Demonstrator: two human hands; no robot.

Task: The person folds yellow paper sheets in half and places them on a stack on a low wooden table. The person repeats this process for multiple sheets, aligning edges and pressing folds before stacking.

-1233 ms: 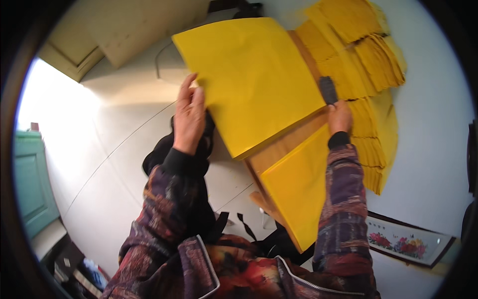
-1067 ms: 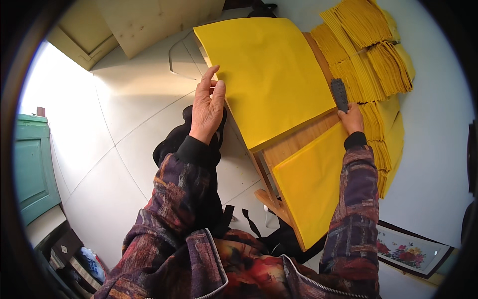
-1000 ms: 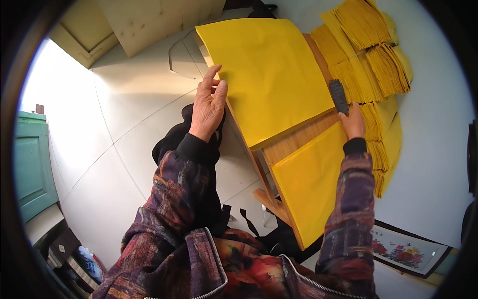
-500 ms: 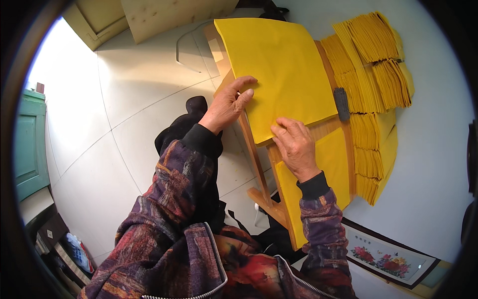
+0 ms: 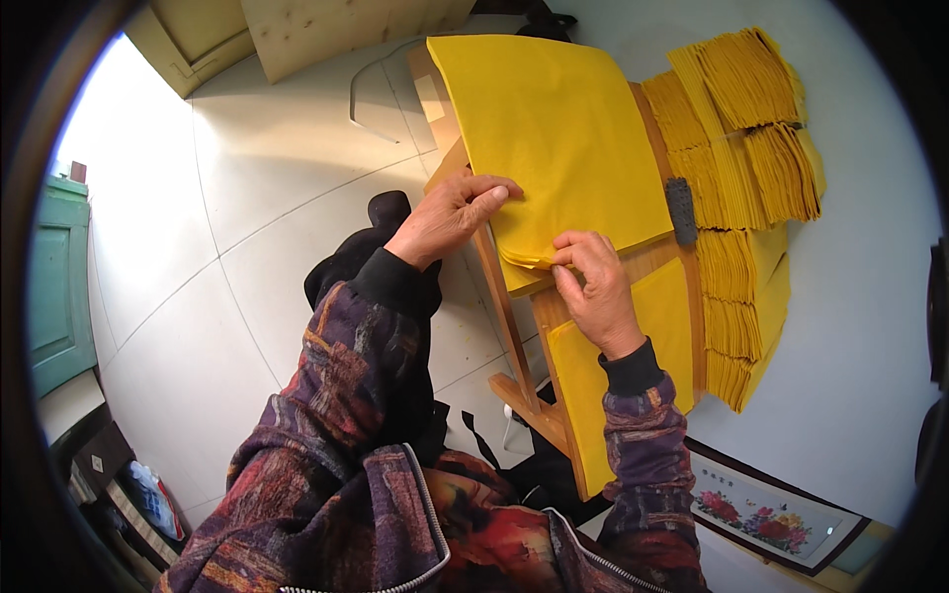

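A stack of large yellow paper sheets (image 5: 554, 128) lies on a wooden stand (image 5: 643, 259). At its left edge is my left hand (image 5: 445, 219), thumb and index finger drawn together on the top paper. My right hand (image 5: 599, 296) pinches the near edge, where several sheets curl up close to the near left corner. The fingertips hide exactly how many sheets are gripped. Below, nearer to me, another yellow stack (image 5: 633, 346) rests on the stand, under my right wrist.
Folded yellow bundles (image 5: 736, 178) are piled in rows at the right on a pale surface (image 5: 840, 326). A dark grey block (image 5: 680, 211) lies by the stand's right edge. A framed flower picture (image 5: 771, 514) is at the lower right, a green cabinet (image 5: 61, 282) at the far left.
The near edge of the top sheets has lifted and curled up near the corner. My left hand has shifted slightly down and right; my right hand has shifted slightly right.
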